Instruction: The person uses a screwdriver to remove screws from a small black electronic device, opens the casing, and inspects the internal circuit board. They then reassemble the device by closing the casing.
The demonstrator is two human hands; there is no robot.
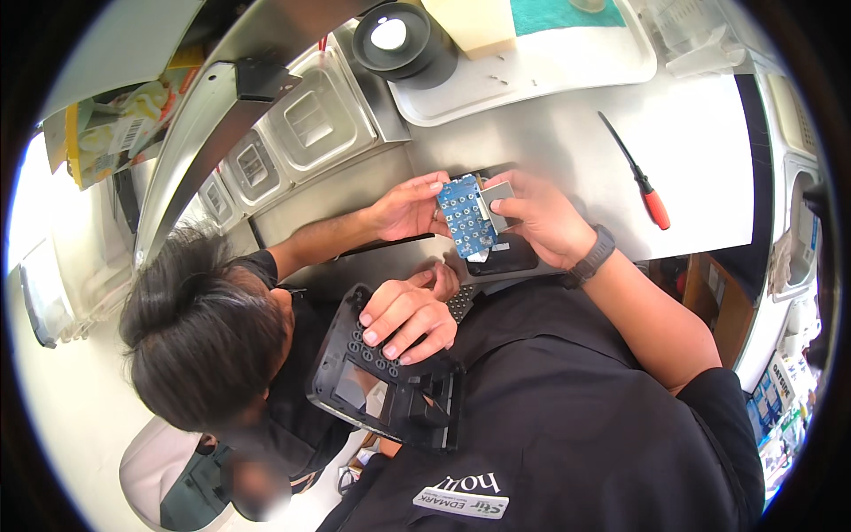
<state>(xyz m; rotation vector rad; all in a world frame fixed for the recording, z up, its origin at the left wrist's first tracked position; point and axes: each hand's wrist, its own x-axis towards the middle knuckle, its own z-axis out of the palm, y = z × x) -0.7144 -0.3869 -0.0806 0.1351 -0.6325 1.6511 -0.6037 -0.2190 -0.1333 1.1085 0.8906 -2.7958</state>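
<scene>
In my right hand, wearing a dark wristband, a small grey panel joined to a blue circuit board is pinched between thumb and fingers. A co-worker's hand touches the board's left edge. My left hand curls over a black plastic casing, fingertips on its round dark buttons; its forearm is hidden. The casing is tilted and has a rectangular window. Just behind it shows another hand, apparently the co-worker's. Below the board lies a black part, partly covered.
A red-handled screwdriver lies on the steel counter to the right. Across the back stand a white tray and a round black container. Lidded steel pans line the left. The co-worker leans in close.
</scene>
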